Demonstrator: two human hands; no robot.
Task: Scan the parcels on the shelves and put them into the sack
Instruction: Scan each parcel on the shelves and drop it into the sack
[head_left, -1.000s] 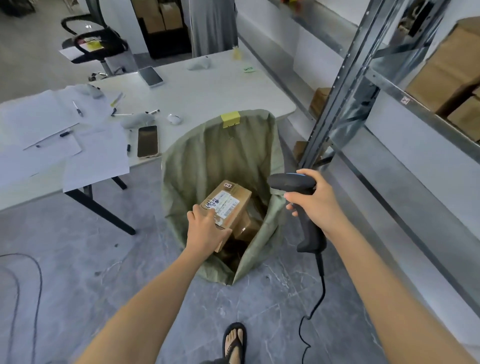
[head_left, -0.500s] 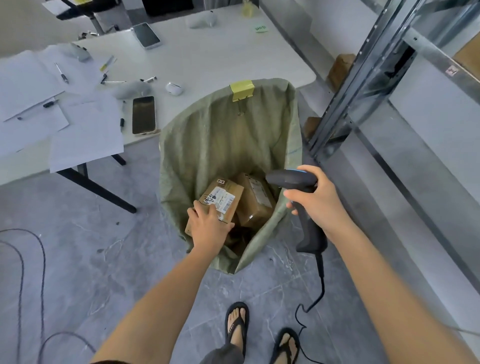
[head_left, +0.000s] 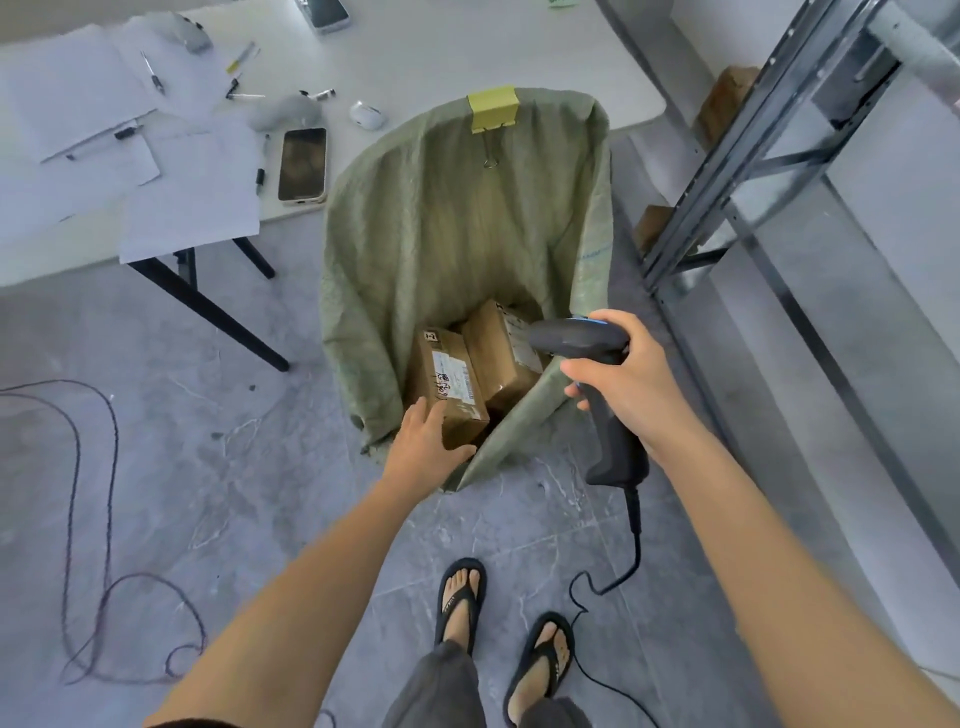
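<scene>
Left hand (head_left: 427, 441): fingers nearly straight, laid against the near end of the labelled parcel (head_left: 453, 385), not curled round it.
Right hand (head_left: 626, 387): clenched round the handle of the scanner (head_left: 571, 338), head over the sack's rim.
Labelled parcel: inside the green sack (head_left: 441, 218), touching a second parcel (head_left: 493, 356).
Sack: open-mouthed, fastened by a yellow clip (head_left: 492, 108) at the white table (head_left: 441, 47).

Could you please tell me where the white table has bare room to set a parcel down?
The bare stretch of table lies behind the yellow clip, between the small white object and the rounded right corner. The left side is crowded with papers, pens and a phone.
</scene>
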